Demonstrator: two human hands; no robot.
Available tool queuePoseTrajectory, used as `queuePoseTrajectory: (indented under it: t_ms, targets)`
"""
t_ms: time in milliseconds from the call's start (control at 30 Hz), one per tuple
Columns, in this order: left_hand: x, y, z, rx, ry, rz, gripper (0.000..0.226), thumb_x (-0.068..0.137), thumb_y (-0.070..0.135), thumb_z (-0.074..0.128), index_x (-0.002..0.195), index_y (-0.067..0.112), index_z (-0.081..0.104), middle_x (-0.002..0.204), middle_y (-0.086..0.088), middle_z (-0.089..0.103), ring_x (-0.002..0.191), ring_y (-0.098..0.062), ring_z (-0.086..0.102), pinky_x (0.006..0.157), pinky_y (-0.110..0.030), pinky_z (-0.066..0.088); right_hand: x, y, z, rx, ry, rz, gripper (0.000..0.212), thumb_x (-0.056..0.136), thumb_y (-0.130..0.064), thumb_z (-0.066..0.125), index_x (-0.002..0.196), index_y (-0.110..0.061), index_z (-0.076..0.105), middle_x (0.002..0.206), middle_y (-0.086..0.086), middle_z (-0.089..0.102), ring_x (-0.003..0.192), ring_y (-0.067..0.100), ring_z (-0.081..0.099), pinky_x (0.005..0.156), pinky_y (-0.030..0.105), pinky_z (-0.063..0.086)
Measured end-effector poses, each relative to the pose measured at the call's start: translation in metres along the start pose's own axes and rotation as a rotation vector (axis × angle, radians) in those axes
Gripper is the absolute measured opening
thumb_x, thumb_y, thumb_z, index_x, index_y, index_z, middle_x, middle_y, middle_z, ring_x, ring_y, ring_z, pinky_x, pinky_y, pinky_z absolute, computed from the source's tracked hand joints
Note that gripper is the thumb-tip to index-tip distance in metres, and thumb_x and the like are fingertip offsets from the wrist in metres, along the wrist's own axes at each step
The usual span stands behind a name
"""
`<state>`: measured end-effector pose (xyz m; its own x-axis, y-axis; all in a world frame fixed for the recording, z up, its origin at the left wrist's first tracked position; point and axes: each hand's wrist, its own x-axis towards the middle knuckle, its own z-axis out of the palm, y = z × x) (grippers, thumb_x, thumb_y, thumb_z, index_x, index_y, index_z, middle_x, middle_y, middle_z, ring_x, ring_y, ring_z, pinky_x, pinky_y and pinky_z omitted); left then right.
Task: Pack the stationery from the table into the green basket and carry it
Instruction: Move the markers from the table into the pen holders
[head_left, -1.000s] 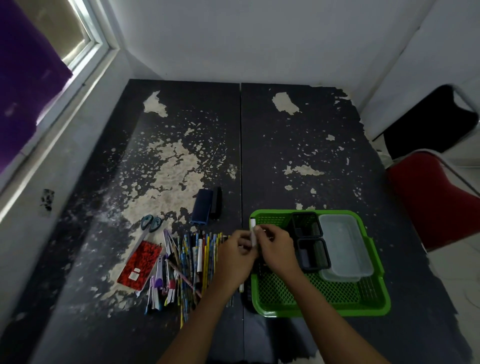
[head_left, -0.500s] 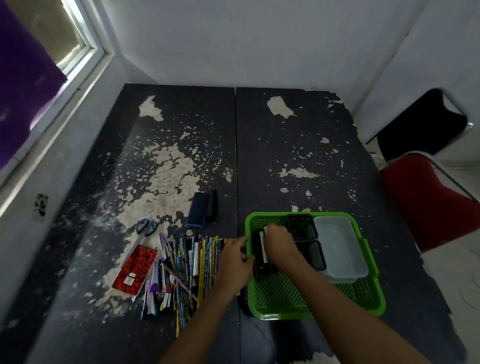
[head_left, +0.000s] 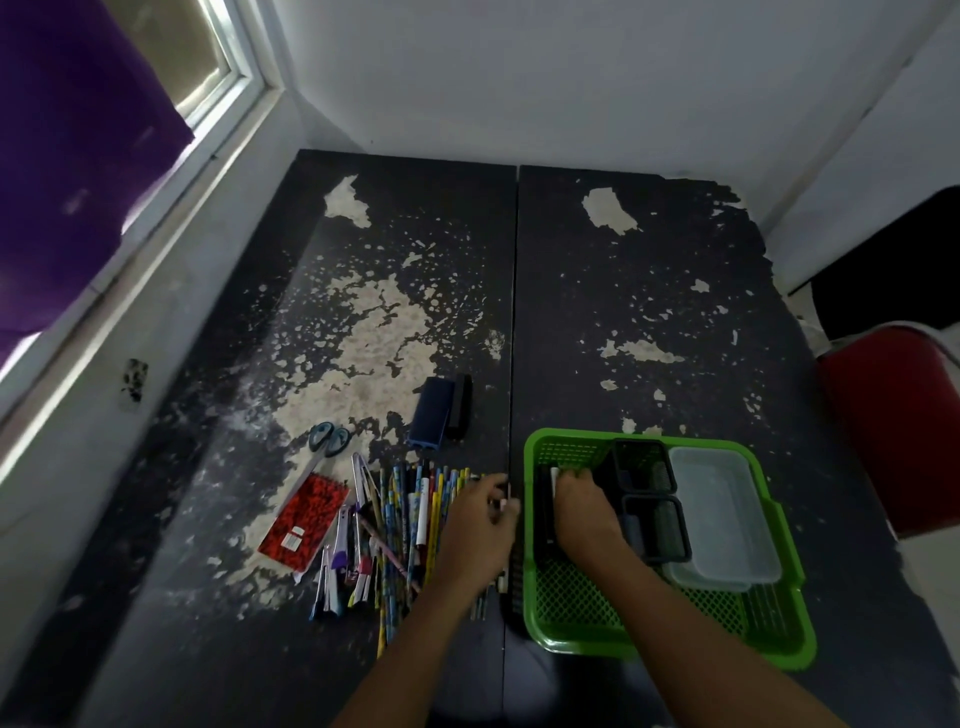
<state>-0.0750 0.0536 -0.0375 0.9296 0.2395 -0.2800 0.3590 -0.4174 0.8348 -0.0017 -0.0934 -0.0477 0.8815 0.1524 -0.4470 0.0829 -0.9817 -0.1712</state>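
The green basket (head_left: 571, 644) stands on the near right of the table. It holds two black mesh holders (head_left: 644, 465), a clear plastic box (head_left: 722, 514) and a long black tray (head_left: 543, 525) along its left side. My right hand (head_left: 584, 506) is inside the basket, over the black tray, fingers closed on a white pen (head_left: 554, 478). My left hand (head_left: 480, 519) hovers over the right edge of a pile of pencils and pens (head_left: 410, 519), just left of the basket, fingertips pinched on a thin pen.
A red notebook (head_left: 306, 514), scissors (head_left: 330, 439), a blue box (head_left: 431, 410) and a black bar (head_left: 460, 405) lie left of the basket. A red chair (head_left: 893, 426) stands at the table's right edge. A window wall runs along the left.
My right hand carried the white pen from the basket's left rim down into the black tray. My left hand let go of it and moved left, onto the pencil pile.
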Motion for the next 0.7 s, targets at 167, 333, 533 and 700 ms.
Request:
queuePoseTrajectory:
  t_ms: [167,333,533,700]
  targets:
    - [-0.001,-0.054,-0.036,0.38,0.209,-0.061,0.036,0.092,0.013,0.064,0.127,0.01,0.059,0.115,-0.007,0.058,0.099,-0.021,0.061,0.074,-0.03,0.051,-0.017,-0.008,0.006,0.04,0.155,-0.081,0.046,0.094,-0.007,0.05,0.14,-0.012,0.045,0.134,0.009,0.047,0.121,0.031,0.05,0.079,0.046,0.055]
    - [-0.004,-0.074,-0.048,0.541,0.156,-0.087,0.045,0.09,0.026,0.067,0.132,0.014,0.054,0.122,-0.004,0.053,0.095,-0.018,0.06,0.069,-0.029,0.054,-0.029,-0.012,0.012,0.179,0.172,-0.109,0.048,0.098,-0.012,0.046,0.146,-0.014,0.043,0.144,0.005,0.043,0.129,0.029,0.049,0.083,0.048,0.054]
    - [-0.007,-0.067,-0.049,0.542,0.163,-0.128,0.043,0.093,0.025,0.068,0.132,0.012,0.055,0.125,-0.01,0.056,0.094,-0.025,0.066,0.071,-0.033,0.057,-0.036,-0.007,0.014,0.344,0.217,-0.116,0.042,0.098,-0.017,0.049,0.14,-0.012,0.051,0.131,0.004,0.052,0.113,0.026,0.057,0.086,0.042,0.055]
    - [-0.007,-0.057,-0.055,0.497,0.177,-0.115,0.015,0.086,0.017,0.068,0.082,0.016,0.053,0.082,-0.001,0.057,0.063,-0.013,0.056,0.05,-0.027,0.044,-0.038,-0.007,0.014,0.463,0.241,-0.121,0.036,0.096,-0.012,0.054,0.131,-0.009,0.06,0.124,0.008,0.06,0.112,0.028,0.061,0.093,0.04,0.053]
